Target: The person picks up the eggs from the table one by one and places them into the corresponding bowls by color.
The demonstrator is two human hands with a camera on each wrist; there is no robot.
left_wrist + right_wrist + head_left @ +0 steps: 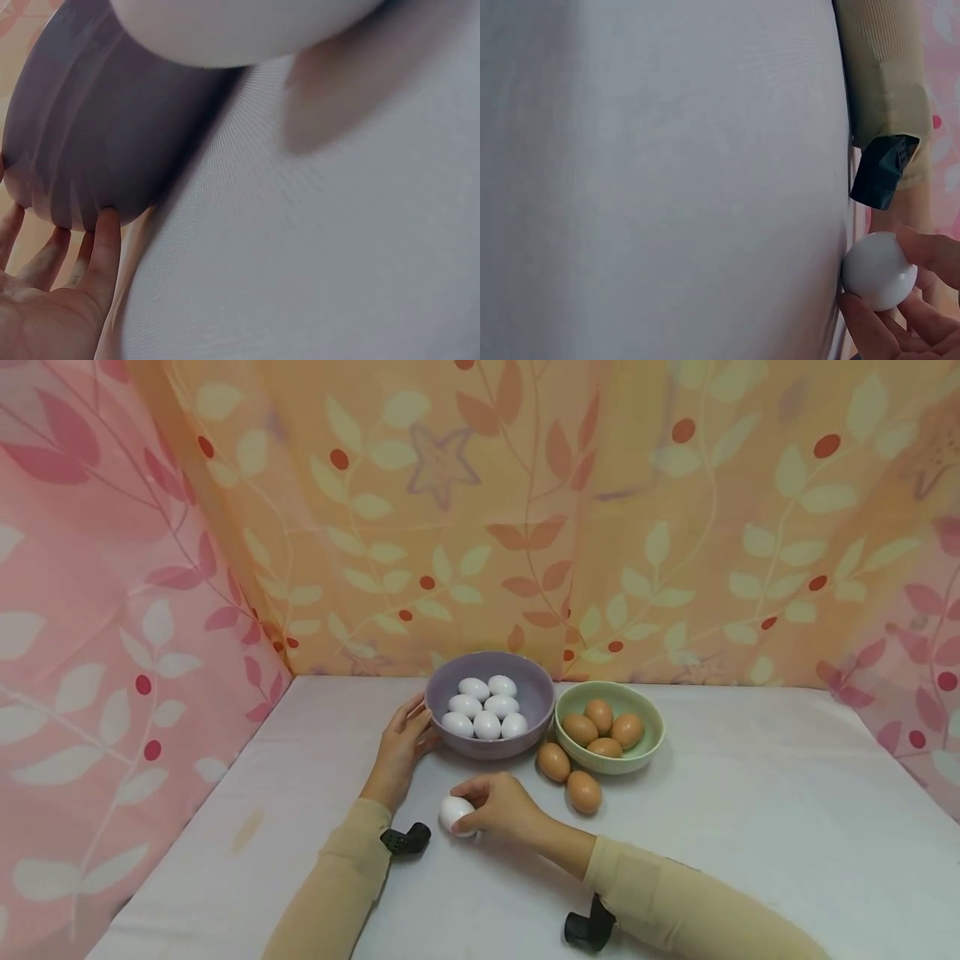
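Observation:
A purple bowl (491, 749) with several white eggs (487, 725) in it stands at the back of the table. My left hand (403, 750) rests its fingertips on the bowl's left side. The left wrist view shows those fingers (107, 247) fairly straight against the purple wall (90, 127). In front of the bowl, my right hand (508, 810) pinches a white egg (452, 815) between thumb and fingers. In the right wrist view this egg (877, 271) is low against the white cloth; I cannot tell if it touches.
A pale green bowl (617, 767) holding several brown eggs (599, 715) stands right of the purple one. Two brown eggs (554, 762) lie on the white tablecloth (750, 827) in front of it. Patterned curtains (525, 510) hang behind and at both sides.

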